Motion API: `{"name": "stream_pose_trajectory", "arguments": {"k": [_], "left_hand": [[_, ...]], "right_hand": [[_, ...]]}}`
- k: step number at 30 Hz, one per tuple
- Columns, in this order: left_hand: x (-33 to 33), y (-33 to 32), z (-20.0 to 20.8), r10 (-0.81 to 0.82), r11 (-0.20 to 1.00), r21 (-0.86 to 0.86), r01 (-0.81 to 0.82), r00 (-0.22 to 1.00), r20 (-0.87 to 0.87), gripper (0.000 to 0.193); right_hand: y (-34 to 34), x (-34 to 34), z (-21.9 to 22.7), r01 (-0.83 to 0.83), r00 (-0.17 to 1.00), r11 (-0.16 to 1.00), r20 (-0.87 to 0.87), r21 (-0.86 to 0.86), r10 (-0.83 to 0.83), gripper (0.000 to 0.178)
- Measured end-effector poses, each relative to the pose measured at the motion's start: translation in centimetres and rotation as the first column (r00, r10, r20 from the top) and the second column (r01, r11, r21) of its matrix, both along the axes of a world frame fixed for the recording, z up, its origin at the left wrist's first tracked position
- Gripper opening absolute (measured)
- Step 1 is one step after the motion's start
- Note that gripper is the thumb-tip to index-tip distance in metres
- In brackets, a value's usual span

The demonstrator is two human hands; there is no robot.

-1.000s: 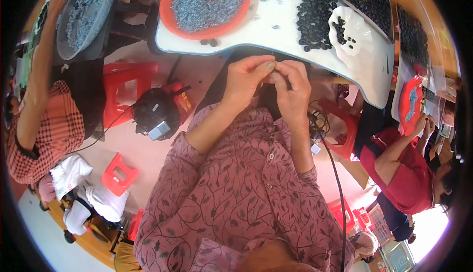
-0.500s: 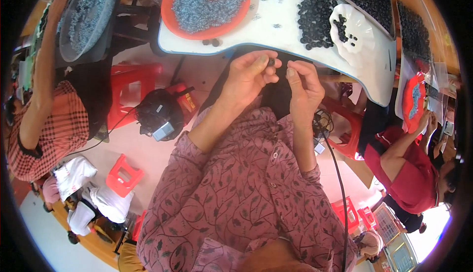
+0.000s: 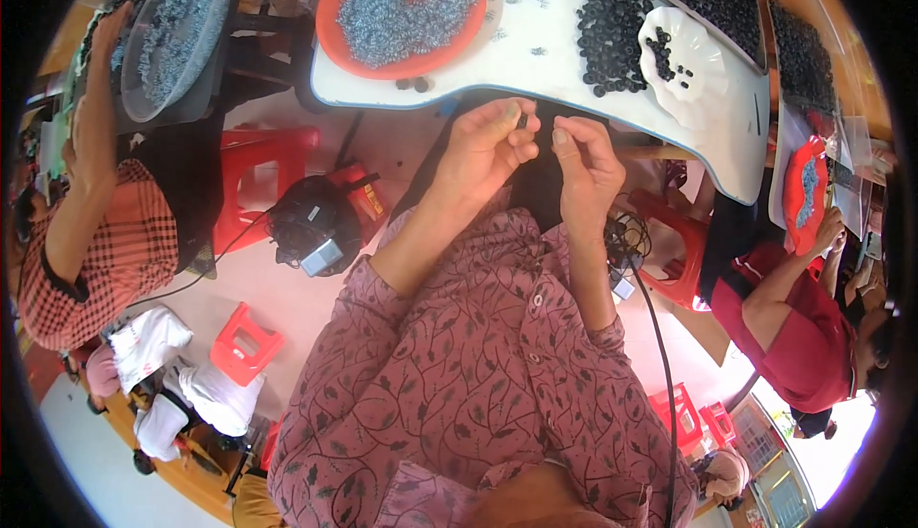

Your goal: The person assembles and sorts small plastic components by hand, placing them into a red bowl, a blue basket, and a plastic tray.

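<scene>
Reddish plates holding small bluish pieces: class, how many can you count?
2: a round orange-red plate on the white table at left, and a wavy-edged red plate near the co-worker at right. More may be hidden.

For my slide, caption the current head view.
Left hand pinching a small black piece, right hand close by, before a white table with an orange plate.

Bright light fills the room; white glare burns out the rim at four o'clock. The tabletop [image 3: 521, 74] at twelve shines pale, with shadow beneath. Fisheye distortion bends its edge, black vignetting swallows the corners, and people [image 3: 158, 428] near eight look soft.
</scene>
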State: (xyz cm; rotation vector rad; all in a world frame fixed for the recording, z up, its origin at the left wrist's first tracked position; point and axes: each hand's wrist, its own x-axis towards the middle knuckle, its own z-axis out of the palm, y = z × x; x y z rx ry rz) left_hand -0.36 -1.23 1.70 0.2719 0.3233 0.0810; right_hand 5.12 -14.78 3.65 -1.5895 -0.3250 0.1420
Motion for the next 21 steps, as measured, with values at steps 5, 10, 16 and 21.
{"name": "stream_pose_trajectory", "arguments": {"k": [5,10,16,21], "left_hand": [[0.4,0.0,0.6,0.005,1.000,-0.010,-0.005,1.000,0.014,0.023],[0.4,-0.3,0.5,0.011,0.999,0.029,-0.012,1.000,0.025,0.020],[0.5,-1.1,0.7,0.038,0.953,0.303,-0.032,0.999,-0.016,0.014],[0.0,-1.6,1.6,0.053,0.834,0.542,-0.103,0.993,0.107,0.023]], "right_hand": [[-0.1,0.0,0.0,-0.002,1.000,1.000,0.015,-0.010,0.002,0.012],[0.3,-0.3,1.3,-0.033,0.998,0.999,0.049,-0.012,0.034,0.016],[0.4,-0.4,0.8,-0.159,0.985,0.984,0.079,0.083,0.152,0.017],[-0.1,-0.1,1.0,-0.116,0.993,0.974,-0.014,0.196,0.121,0.015]]}}
